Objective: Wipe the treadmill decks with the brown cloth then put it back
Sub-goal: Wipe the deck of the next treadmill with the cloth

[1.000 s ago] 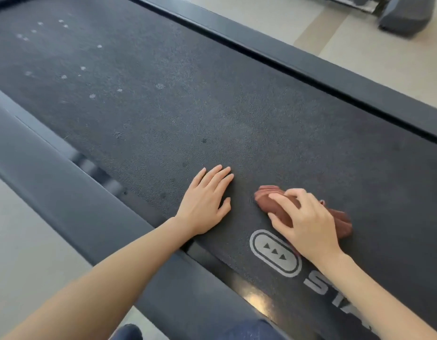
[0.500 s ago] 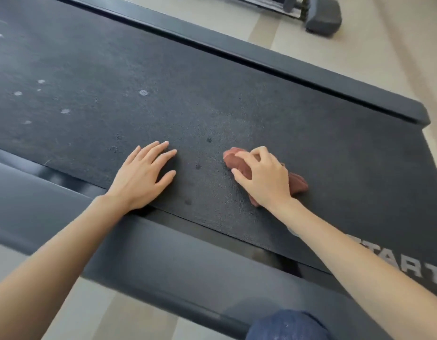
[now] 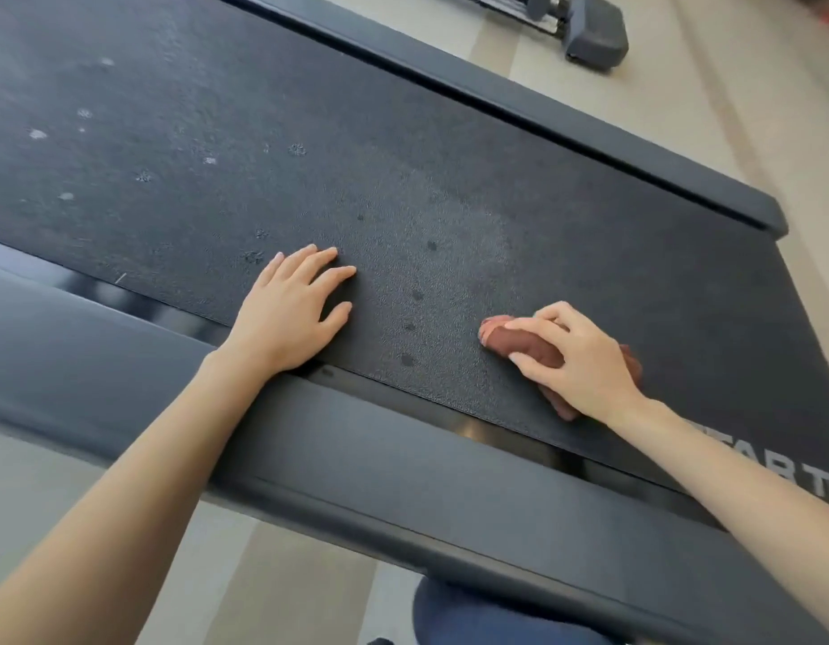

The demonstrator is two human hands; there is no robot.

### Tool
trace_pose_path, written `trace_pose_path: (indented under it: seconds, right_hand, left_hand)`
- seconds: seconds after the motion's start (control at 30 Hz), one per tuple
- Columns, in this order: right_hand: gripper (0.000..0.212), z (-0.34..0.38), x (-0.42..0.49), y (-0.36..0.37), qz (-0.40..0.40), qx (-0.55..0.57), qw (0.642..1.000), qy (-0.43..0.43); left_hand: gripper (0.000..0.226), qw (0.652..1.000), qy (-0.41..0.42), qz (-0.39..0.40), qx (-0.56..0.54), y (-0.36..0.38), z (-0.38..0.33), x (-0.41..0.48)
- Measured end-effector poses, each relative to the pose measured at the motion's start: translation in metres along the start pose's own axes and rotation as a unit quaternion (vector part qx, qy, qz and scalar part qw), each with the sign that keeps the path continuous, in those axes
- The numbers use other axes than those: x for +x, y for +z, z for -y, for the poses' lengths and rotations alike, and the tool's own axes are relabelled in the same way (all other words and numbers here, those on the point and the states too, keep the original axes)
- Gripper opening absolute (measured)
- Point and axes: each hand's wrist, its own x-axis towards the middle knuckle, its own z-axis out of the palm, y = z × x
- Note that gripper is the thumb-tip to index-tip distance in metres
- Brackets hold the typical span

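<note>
The black treadmill belt (image 3: 449, 169) fills most of the head view, with pale dust spots at the upper left and a few dark damp dots near the middle. My right hand (image 3: 575, 360) presses the bunched brown cloth (image 3: 510, 339) flat onto the belt near its front edge; part of the cloth is hidden under the palm. My left hand (image 3: 293, 309) lies flat on the belt to the left, fingers spread, holding nothing, its wrist over the near side rail.
A dark grey side rail (image 3: 403, 467) runs along the near edge and another rail (image 3: 566, 118) along the far edge. White lettering (image 3: 803, 477) shows on the belt at right. Another machine's grey foot (image 3: 594, 32) stands on the beige floor beyond. My knee (image 3: 487, 616) is below.
My right hand has slid the cloth rightward and closer to the near edge of the belt. My left hand stays flat on the belt. The camera view has shifted.
</note>
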Motion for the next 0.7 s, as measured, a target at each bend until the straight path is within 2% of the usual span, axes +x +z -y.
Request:
trace_pose_path:
  seconds: [0.03,0.17,0.3,0.37,0.53,0.6,0.7]
  right_hand:
    - [0.034,0.008,0.006,0.005,-0.005,0.0,1.0,-0.002]
    - [0.038,0.052,0.021,0.025,0.023,0.021,0.989,-0.143]
    - [0.031,0.071,0.048,0.046,-0.008,0.037,0.974,-0.223]
    - [0.03,0.069,0.069,0.051,-0.023,0.049,0.977,-0.207]
    - [0.032,0.049,0.148,0.058,-0.06,0.031,0.997,-0.027]
    - [0.034,0.046,0.166,0.059,-0.059,0.013,0.998,0.021]
    - [0.033,0.05,0.14,0.057,-0.065,0.005,0.998,-0.024]
  left_hand:
    - [0.047,1.0,-0.001,0.004,0.005,-0.001,0.0,0.0]
    - [0.048,1.0,-0.009,0.014,0.016,-0.006,0.0,-0.009]
    - [0.048,0.999,-0.046,-0.002,0.015,-0.008,0.004,-0.026]
    - [0.048,0.998,-0.053,-0.003,0.021,-0.009,0.004,-0.031]
    - [0.05,0.997,-0.061,0.016,0.034,-0.013,0.002,-0.033]
    - [0.049,0.997,-0.066,0.014,0.034,-0.012,-0.001,-0.036]
    - [0.055,0.996,-0.08,0.016,0.031,-0.014,-0.005,-0.036]
